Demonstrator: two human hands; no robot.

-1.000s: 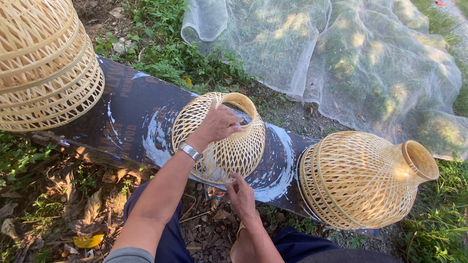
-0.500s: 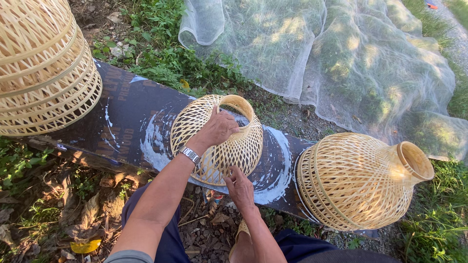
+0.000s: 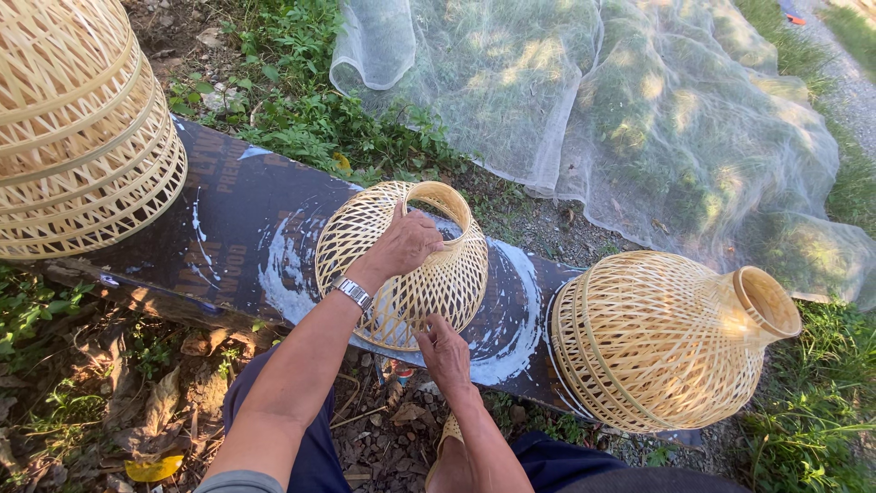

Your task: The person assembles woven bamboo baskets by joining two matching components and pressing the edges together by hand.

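Observation:
A small woven bamboo basket (image 3: 365,228) with a round neck lies on a dark board (image 3: 237,228) in front of me. My left hand (image 3: 401,246), with a metal watch on the wrist, grips the basket's top near the neck. My right hand (image 3: 444,351) touches the basket's lower rim at the board's near edge, fingers pressed on the weave.
A second, larger bamboo basket (image 3: 666,342) lies on its side at the right end of the board. A stack of big woven baskets (image 3: 78,137) stands at the left. White netting (image 3: 620,110) covers the grass behind. Dry leaves and soil lie by my knees.
My left hand has shifted slightly on top of the basket toward its neck. My right hand stays at the lower rim. The basket has turned a little.

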